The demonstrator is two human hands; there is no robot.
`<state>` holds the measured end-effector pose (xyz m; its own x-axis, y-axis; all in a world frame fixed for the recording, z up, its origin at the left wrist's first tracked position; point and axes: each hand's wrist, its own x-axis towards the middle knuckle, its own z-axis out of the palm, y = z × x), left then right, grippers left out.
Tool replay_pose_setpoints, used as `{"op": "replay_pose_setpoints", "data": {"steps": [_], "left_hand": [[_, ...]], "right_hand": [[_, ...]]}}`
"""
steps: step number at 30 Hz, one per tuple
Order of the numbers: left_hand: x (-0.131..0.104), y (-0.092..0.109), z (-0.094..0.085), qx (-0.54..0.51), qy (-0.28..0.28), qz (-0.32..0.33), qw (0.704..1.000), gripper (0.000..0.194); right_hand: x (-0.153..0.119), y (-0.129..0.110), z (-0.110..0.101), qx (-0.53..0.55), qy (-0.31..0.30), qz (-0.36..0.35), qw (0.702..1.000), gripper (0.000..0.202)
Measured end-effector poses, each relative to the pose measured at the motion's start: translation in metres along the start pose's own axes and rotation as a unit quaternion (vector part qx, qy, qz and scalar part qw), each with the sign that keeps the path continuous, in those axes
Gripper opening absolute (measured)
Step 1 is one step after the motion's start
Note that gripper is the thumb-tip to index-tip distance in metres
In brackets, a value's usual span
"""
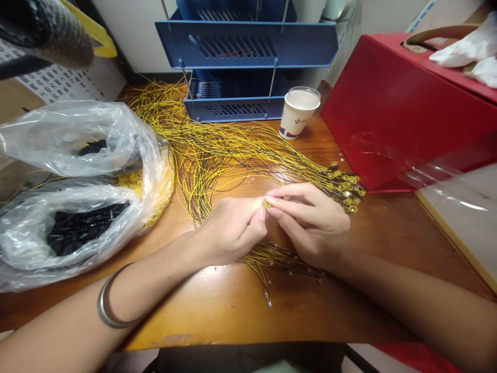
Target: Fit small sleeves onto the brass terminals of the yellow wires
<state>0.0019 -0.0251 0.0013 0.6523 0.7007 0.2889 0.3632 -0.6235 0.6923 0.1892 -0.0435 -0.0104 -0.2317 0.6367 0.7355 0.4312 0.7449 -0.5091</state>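
Over the middle of the desk, my left hand (pixel 233 228) and my right hand (pixel 314 217) meet at the fingertips. Between them is a small yellow translucent cap (pixel 266 204), pinched by both; my fingers hide most of it. Beneath my hands lie yellow and black wires (pixel 267 254), their near ends tipped with small clear pieces. A wide bundle of yellow and black wires (pixel 217 150) spreads behind my hands. To the right of my right hand, several wires end in yellow caps (pixel 345 189) gathered in a cluster.
Plastic bags of black parts (pixel 85 228) and yellow caps (pixel 157 199) stand on the left. A blue tray rack (pixel 248 46) is at the back, with a paper cup (pixel 297 116) beside it. A red box (pixel 407 114) stands at right. The desk's front edge (pixel 233 344) is near me.
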Motion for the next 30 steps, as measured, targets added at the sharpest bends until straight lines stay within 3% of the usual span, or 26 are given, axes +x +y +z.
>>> {"op": "replay_pose_setpoints", "data": {"steps": [7, 13, 30], "left_hand": [[-0.0018, -0.0009, 0.0005, -0.015, 0.005, 0.009, 1.000, 0.030], [-0.0021, -0.0014, -0.0019, -0.035, -0.028, -0.004, 0.999, 0.037], [0.0005, 0.0004, 0.0040, 0.012, 0.002, -0.025, 1.000, 0.032]], "right_hand": [[-0.0015, 0.0009, 0.0009, 0.008, 0.003, 0.006, 1.000, 0.025], [-0.0003, -0.0013, 0.0009, 0.014, 0.001, 0.012, 1.000, 0.020], [0.0023, -0.0029, 0.0009, 0.004, 0.001, 0.019, 1.000, 0.020]]}}
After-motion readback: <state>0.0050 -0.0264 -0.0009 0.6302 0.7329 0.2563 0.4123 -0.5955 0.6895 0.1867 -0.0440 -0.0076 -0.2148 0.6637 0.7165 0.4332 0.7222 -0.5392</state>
